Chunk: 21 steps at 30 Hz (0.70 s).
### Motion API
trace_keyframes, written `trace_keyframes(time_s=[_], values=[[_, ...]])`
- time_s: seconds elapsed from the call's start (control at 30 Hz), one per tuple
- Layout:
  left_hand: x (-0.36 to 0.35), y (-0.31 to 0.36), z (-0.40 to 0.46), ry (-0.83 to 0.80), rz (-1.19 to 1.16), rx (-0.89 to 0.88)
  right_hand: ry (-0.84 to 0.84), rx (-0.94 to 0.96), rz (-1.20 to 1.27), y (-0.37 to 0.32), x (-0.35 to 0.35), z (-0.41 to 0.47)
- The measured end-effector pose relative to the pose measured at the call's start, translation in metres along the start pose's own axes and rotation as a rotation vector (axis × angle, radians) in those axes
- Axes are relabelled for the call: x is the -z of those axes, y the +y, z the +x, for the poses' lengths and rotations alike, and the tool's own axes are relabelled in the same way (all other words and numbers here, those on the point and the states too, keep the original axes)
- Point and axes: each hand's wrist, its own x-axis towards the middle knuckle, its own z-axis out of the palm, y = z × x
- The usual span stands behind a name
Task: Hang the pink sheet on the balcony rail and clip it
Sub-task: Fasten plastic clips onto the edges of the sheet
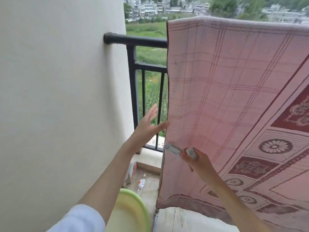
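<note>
Pink sheet (225,97) drapes the rail (137,41); right hand (199,162) grips clips (177,150).

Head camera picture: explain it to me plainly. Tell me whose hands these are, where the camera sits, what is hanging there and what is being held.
There is no machine here. One wide camera is worn on a person's head, looking forward and down, so both arms reach in from below. The pink sheet is already draped over the black balcony rail beside a white wall. The left hand is open, fingers straight, right at the sheet's side edge. The right hand grips white clips in front of the sheet; no clip shows on the visible part of the sheet. On the floor below lie a plastic bottle and a green basin.
</note>
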Motion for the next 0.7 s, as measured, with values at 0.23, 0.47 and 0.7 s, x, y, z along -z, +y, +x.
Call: trace_keyframes(time_s=[0.23,0.47,0.7], values=[[-0.006,0.012,0.048,-0.09,-0.129,-0.189,0.149,0.033,-0.168,-0.022,-0.005,0.001],[0.005,0.0,0.047,0.039,-0.206,-0.23,0.183,0.06,-0.167,-0.022,-0.006,0.0],[0.004,-0.01,0.045,0.068,-0.106,-0.175,0.103,0.087,-0.186,-0.012,-0.019,0.019]])
